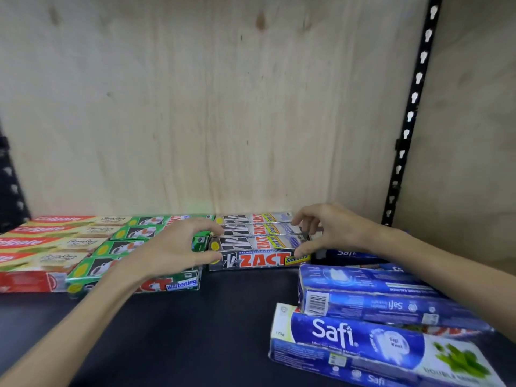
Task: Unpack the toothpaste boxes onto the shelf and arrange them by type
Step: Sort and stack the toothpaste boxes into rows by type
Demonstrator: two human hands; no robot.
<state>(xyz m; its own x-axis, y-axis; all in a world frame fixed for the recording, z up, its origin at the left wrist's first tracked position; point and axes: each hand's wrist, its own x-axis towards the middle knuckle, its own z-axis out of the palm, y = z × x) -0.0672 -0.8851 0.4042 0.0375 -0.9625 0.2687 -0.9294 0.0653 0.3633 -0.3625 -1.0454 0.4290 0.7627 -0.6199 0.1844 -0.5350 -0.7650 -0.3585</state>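
We see both hands at the ends of the silver Zact boxes [259, 241], which lie side by side in a block on the dark shelf [223, 317], against the plywood back [195, 107]. The left hand [173, 247] has its fingers curled at the block's left end, thumb on the front of the nearest box, fingers over the farther ones. The right hand [332, 227] pinches the right end, thumb low on the near box and fingertips on top. To the left, touching the silver block, sit the green Zact boxes [117, 247], partly under the left wrist, and left of those the red Colgate boxes [42, 247], also in rows. At the near right the blue Safi boxes [363, 331] lie loosely piled and tilted, one more lying behind the right hand. A black slotted rail [413, 107] runs up the right side.
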